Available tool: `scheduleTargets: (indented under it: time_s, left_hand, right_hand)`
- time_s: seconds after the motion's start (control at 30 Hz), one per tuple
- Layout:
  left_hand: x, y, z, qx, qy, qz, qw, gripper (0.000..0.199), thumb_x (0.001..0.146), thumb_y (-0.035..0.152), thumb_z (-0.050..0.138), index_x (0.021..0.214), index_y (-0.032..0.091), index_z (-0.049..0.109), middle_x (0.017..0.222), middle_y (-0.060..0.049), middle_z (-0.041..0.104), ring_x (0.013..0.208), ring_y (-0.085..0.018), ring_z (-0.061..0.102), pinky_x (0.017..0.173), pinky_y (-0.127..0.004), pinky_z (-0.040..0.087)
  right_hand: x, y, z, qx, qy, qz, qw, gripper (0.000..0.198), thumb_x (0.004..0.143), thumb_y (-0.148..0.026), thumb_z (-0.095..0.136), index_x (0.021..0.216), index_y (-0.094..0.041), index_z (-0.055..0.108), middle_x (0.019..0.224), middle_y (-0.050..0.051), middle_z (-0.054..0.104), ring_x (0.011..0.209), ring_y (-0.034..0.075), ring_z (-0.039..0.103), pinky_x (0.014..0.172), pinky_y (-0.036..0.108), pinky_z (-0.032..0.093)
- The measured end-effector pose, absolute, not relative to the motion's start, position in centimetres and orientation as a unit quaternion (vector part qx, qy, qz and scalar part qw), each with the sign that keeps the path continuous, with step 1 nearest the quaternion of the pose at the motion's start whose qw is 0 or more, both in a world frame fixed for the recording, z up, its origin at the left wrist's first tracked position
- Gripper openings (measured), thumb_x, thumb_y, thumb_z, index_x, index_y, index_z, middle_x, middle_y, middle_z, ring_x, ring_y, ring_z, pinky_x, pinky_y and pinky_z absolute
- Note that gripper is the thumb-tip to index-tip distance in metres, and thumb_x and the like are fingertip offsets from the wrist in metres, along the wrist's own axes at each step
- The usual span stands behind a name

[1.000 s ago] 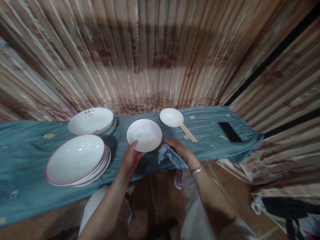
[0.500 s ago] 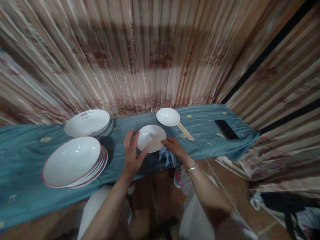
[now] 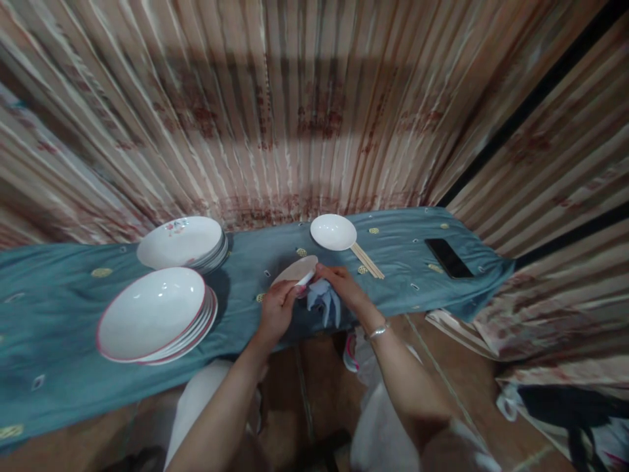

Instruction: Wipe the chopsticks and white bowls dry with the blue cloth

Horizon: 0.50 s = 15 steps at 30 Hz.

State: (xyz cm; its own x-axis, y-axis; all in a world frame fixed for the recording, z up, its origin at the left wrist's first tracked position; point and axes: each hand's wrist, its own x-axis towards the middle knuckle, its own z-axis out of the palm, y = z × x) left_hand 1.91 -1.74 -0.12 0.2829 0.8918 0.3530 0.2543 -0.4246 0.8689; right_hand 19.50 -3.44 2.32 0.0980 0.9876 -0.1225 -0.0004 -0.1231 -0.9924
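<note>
A small white bowl (image 3: 295, 269) is tilted up between my hands above the cloth-covered bench. My left hand (image 3: 278, 307) is closed on its near left rim, thumb on top. My right hand (image 3: 339, 283) grips the right side of the rim, fingers bent. A crumpled light-blue cloth (image 3: 324, 303) hangs beneath the fingers of that hand, against the bowl. Beyond them stands another white bowl (image 3: 333, 232), with several wooden chopsticks (image 3: 367, 261) lying beside it.
At the left are a stack of pink-rimmed bowls (image 3: 152, 314) and, behind it, a stack of flower-patterned bowls (image 3: 181, 241). A black phone (image 3: 448, 257) lies at the right on the teal cover (image 3: 246, 334). A pleated curtain (image 3: 295, 131) closes off the back.
The bowl has turned from facing up to a steep tilt. My left hand has gone from spread fingers beside it to a grip on its rim. The right hand keeps hold.
</note>
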Motion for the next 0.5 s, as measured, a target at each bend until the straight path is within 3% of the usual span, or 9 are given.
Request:
scheduleTargets:
  time_s: [0.1,0.2,0.27,0.37,0.5]
  left_hand:
    - [1.7,-1.5,0.5,0.611,0.441,0.491,0.437,0.023,0.078,0.04,0.062,0.08,0.021,0.075,0.075,-0.002,0.074,0.071,-0.02,0.065,0.07,-0.03,0.047]
    - [1.7,-1.3,0.8,0.509,0.451,0.529,0.508,0.025,0.071,0.043,0.069,0.077,0.019,0.074,0.069,0.0,0.071,0.062,-0.016,0.061,0.063,-0.026,0.045]
    - [1.8,-1.3,1.0,0.443,0.436,0.545,0.563,0.026,0.068,0.043,0.072,0.077,0.018,0.074,0.066,0.0,0.07,0.059,-0.014,0.059,0.061,-0.024,0.044]
    - [2.1,-1.5,1.5,0.36,0.397,0.572,0.621,0.023,0.063,0.036,0.076,0.075,0.017,0.073,0.064,0.0,0.069,0.058,-0.012,0.059,0.061,-0.023,0.044]
    - [2.4,-2.1,2.2,0.312,0.357,0.586,0.657,0.018,0.058,0.026,0.078,0.073,0.017,0.073,0.071,-0.001,0.071,0.068,-0.013,0.062,0.068,-0.023,0.046]
  right_hand:
    - [19.2,-3.6,3.6,-0.517,-0.427,0.482,0.564,0.041,0.071,-0.056,0.064,0.066,-0.016,0.069,0.063,0.001,0.065,0.057,0.013,0.054,0.056,0.024,0.04]
    - [18.5,-4.0,4.6,-0.511,-0.428,0.396,0.632,0.03,0.077,-0.046,0.063,0.085,-0.018,0.071,0.081,0.002,0.07,0.073,0.016,0.061,0.067,0.026,0.047]
    - [17.6,-4.6,5.0,-0.515,-0.484,0.316,0.633,0.029,0.083,-0.04,0.059,0.101,-0.02,0.069,0.097,0.004,0.071,0.088,0.018,0.063,0.079,0.03,0.049]
    - [15.5,-5.6,4.9,-0.503,-0.65,0.164,0.546,0.036,0.092,-0.032,0.048,0.125,-0.023,0.059,0.128,0.008,0.06,0.118,0.021,0.054,0.101,0.038,0.042]
    - [13.3,-5.9,3.8,-0.521,-0.781,-0.013,0.343,0.045,0.095,-0.028,0.042,0.139,-0.023,0.045,0.149,0.008,0.04,0.141,0.027,0.027,0.109,0.048,0.03]
